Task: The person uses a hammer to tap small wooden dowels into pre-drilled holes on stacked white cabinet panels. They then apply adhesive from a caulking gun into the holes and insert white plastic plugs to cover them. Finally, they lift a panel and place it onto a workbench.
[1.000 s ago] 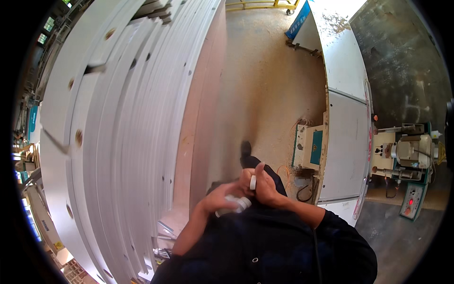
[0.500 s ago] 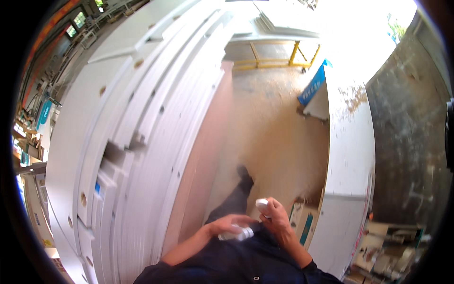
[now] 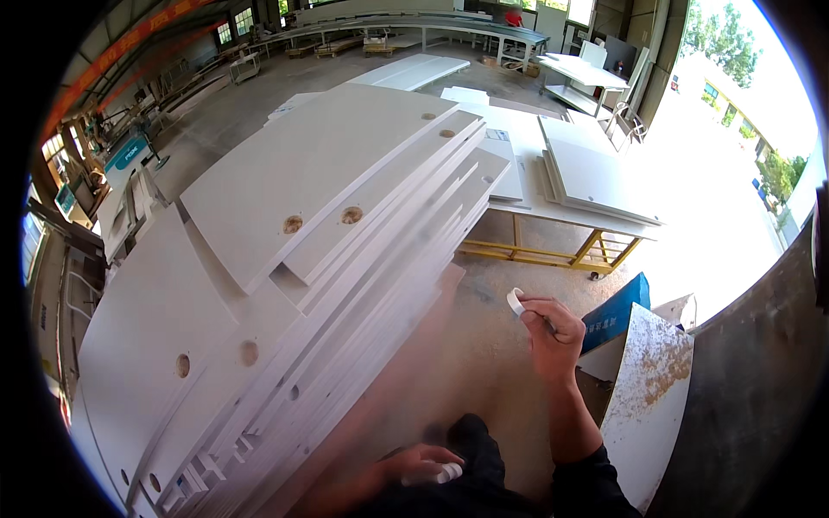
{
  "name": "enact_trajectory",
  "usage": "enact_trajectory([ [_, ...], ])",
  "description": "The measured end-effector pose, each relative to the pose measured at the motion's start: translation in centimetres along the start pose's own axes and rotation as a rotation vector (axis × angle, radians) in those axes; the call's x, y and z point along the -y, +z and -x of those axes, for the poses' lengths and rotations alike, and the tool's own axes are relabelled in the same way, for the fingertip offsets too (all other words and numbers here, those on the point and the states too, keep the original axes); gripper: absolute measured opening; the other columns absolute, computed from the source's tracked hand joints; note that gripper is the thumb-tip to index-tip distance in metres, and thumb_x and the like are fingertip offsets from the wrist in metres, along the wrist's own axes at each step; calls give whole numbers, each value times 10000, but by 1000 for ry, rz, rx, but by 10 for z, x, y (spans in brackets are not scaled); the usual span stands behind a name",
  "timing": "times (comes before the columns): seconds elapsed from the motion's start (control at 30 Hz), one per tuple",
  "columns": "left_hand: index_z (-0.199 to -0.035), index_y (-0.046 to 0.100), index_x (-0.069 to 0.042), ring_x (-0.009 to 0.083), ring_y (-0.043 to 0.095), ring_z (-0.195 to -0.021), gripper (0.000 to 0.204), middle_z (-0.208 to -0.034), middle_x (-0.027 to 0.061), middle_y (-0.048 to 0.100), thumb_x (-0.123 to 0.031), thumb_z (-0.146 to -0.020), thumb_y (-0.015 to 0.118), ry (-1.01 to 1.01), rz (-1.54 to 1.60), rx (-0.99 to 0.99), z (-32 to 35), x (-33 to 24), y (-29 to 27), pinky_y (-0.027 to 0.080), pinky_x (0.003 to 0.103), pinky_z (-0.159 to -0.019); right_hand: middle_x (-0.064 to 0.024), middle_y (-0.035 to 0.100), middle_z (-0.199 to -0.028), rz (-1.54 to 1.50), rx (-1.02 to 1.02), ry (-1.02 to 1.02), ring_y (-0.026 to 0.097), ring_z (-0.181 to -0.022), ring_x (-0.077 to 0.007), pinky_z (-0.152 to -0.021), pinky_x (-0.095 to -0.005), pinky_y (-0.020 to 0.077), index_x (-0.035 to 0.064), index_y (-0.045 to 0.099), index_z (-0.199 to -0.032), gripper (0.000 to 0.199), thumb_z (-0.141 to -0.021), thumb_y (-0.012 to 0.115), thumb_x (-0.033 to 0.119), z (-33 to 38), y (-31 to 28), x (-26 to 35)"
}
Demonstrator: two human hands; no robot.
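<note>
My right hand [image 3: 554, 332] is raised ahead of me, its thumb and fingers pinching a thin white ring [image 3: 515, 301], like a narrow roll of tape, by its edge. Low by my body, my left hand [image 3: 423, 459] is curled around white rounded pieces [image 3: 448, 472] whose kind I cannot make out. To the left of both hands rises a tall stack of white panels [image 3: 328, 147], several with round cup holes near their edges. Neither hand touches the stack.
Beyond the stack stands a wheeled table with a yellow frame [image 3: 596, 250], bearing more white panels [image 3: 596, 177]. To the right are a blue board [image 3: 617, 311] and a dusty white panel [image 3: 652, 380], beside a dark surface [image 3: 751, 371]. A conveyor line [image 3: 414, 22] runs far back.
My right hand has lifted the white ring away from my body, forward and upward. The view has tilted up, showing more of the workshop. My left hand stays low with its white pieces.
</note>
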State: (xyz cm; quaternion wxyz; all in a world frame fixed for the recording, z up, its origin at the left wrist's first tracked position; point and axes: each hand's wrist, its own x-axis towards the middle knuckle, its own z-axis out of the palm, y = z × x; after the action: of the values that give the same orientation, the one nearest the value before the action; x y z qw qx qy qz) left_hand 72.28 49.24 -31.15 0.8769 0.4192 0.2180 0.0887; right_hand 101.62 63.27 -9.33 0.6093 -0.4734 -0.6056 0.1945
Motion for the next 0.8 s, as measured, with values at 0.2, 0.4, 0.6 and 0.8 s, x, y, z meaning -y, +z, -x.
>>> enact_trajectory([
  [0.2, -1414, 656, 13, 238, 675, -1223, 639, -1327, 144, 716, -353, -902, 769, 192, 156, -388, -42, 13, -59, 489, 371, -1100, -97, 805, -1109, 107, 54, -415, 771, -937, -176, -808, -287, 600, -11, 781, -1090, 161, -949, 724, -64, -270, 71, -102],
  [0.4, -1308, 710, -33, 244, 698, -1113, 469, -1221, 99, 737, -367, -978, 722, 436, 150, -801, -97, -37, -11, 555, 373, -981, -103, 797, -1102, 115, 371, -432, 776, -902, -212, -791, -301, 607, 19, 786, -1117, 181, -968, 708, -47, -359, 123, -169],
  [0.6, -1371, 671, -14, 242, 689, -1170, 563, -1280, 107, 726, -411, -975, 723, 615, 293, -980, -148, -40, -3, 536, 371, -1027, -62, 797, -1087, 257, 498, -622, 772, -858, -259, -735, -344, 619, 32, 759, -1061, 166, -898, 796, 35, -375, 112, -173],
  [0.8, -1403, 651, 40, 260, 707, -1189, 673, -1319, 180, 733, -347, -876, 813, 573, 436, -862, -156, -52, -43, 521, 349, -1067, -68, 778, -1110, 345, 669, -491, 743, -900, -286, -762, -366, 590, 92, 766, -1139, 374, -817, 896, 230, -380, 99, -143],
])
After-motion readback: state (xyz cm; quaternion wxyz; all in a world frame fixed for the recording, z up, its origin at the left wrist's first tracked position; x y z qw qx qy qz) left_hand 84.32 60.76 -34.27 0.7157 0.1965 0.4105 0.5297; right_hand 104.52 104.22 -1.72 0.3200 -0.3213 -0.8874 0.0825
